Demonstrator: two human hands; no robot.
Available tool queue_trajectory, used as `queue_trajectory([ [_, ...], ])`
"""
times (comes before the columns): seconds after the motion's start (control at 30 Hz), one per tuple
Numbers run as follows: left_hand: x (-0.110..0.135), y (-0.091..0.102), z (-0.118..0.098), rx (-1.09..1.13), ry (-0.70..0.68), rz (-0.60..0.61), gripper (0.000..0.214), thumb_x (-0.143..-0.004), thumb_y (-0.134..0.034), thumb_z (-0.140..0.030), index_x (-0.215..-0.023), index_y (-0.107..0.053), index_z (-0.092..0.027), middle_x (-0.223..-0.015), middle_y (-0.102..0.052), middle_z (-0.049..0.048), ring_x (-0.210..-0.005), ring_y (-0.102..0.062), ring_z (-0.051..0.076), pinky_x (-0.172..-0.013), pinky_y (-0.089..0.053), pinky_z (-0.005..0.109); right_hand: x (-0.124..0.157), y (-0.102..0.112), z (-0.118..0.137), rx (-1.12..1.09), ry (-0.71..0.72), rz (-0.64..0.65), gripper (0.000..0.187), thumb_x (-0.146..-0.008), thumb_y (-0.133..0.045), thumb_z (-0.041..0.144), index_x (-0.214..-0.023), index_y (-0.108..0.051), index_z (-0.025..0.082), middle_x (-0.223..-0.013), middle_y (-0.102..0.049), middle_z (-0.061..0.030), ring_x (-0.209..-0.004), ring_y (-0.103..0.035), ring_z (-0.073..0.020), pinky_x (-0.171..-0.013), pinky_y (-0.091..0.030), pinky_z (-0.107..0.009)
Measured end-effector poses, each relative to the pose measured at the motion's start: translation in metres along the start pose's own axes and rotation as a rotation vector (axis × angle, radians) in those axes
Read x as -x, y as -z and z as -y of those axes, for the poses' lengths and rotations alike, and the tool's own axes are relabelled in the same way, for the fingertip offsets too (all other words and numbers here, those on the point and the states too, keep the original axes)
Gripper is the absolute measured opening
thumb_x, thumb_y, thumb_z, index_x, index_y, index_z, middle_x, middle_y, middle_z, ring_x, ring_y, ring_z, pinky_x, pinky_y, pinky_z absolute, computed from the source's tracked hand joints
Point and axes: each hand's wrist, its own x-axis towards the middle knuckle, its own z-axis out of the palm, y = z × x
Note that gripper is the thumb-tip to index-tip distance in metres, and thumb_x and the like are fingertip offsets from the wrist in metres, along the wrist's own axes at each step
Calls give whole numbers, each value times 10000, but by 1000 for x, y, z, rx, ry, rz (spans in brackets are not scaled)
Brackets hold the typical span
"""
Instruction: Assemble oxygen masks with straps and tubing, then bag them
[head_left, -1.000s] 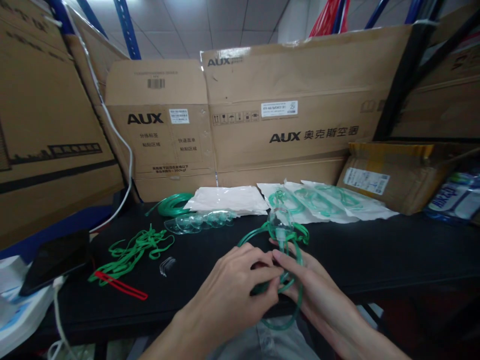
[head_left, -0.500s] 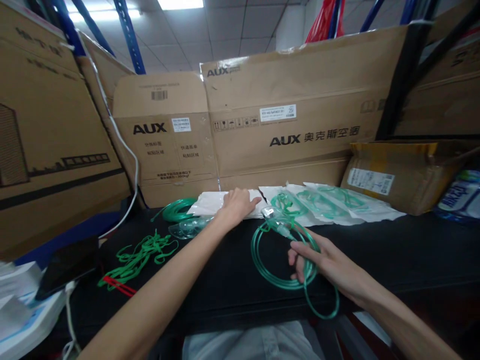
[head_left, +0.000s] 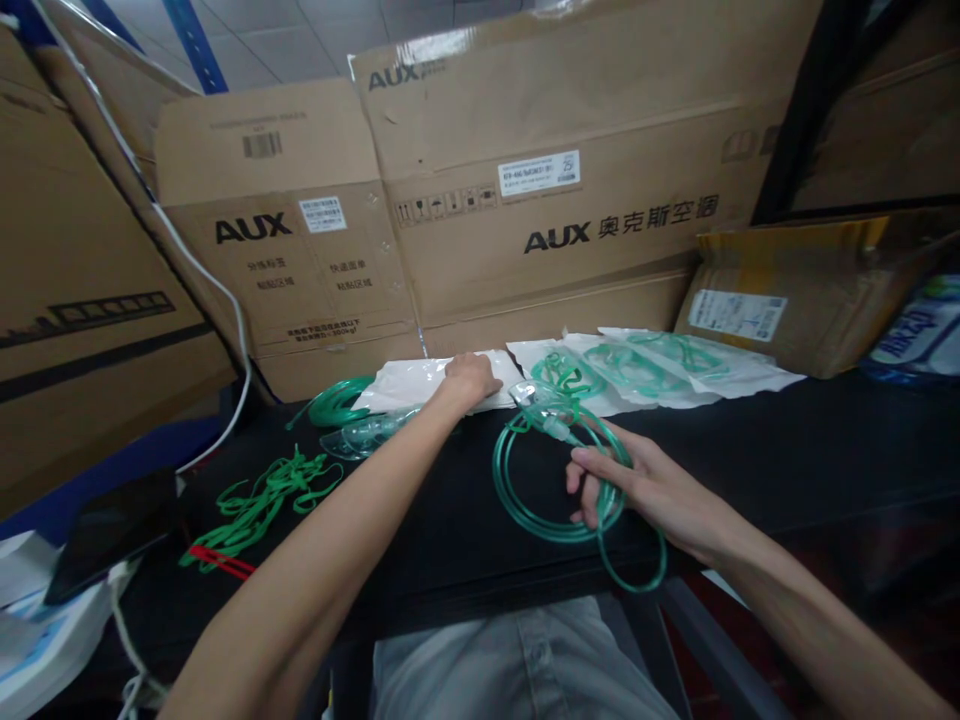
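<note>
My right hand (head_left: 637,490) is closed round a coil of green tubing (head_left: 540,490) that lies on the black table (head_left: 787,470); a clear mask (head_left: 536,400) sits at the coil's far end. My left hand (head_left: 469,378) reaches far forward, fingers curled down onto a stack of empty white plastic bags (head_left: 405,385) at the table's back edge. Whether it pinches a bag I cannot make out.
Packed bags with green tubing (head_left: 660,365) lie back right. Clear masks (head_left: 367,432) and another green coil (head_left: 334,403) lie back left. Green straps (head_left: 262,500) and a red strip (head_left: 217,562) lie left, by a black phone (head_left: 105,530). Cardboard boxes (head_left: 525,200) wall the back.
My left hand left the coil and reached forward to the white bags, curling onto them. My right hand kept the tubing and laid it out on the table.
</note>
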Motion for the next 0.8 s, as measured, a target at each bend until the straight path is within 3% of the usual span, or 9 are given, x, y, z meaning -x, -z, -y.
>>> queue_trajectory([
  [0.27,5,-10,-14,-4,-27,-55,363,-979,-650,-341,-1289,-615,-156,-1311,-630,121,-1128,-650,265,-942,-568,482,0,-1,2,1,-22,-15,341,-910,-701,513,-879,-626,182,-589,-699,-1,-561,-700,-180,-623,-578,-306],
  [0.47,18,8,-22,39,-45,-197,359,-977,-653,-353,-1274,-624,-154,-1299,-638,116,-1129,-650,264,-954,-560,488,1,0,1,46,0,3,331,-962,-638,500,-883,-630,179,-565,-694,-13,-593,-715,-190,-622,-544,-280],
  [0.57,33,23,-18,68,-51,-297,283,-999,-605,-296,-1225,-656,-134,-1270,-662,130,-1171,-638,282,-994,-522,504,1,2,1,48,3,17,339,-957,-640,512,-890,-631,180,-579,-705,-25,-591,-715,-200,-609,-536,-284],
  [0.7,64,36,-8,126,-69,-409,286,-997,-464,-154,-1102,-717,-76,-1172,-695,237,-1182,-643,364,-971,-487,491,3,3,4,25,16,86,334,-961,-633,511,-899,-630,183,-581,-706,-31,-556,-695,-196,-577,-526,-280],
  [0.8,92,34,-1,196,-141,-436,236,-969,-510,-210,-1039,-720,-128,-1047,-740,183,-1070,-692,343,-920,-500,440,13,5,7,-13,-25,121,331,-962,-631,511,-899,-644,187,-579,-702,-32,-538,-687,-197,-557,-532,-280],
])
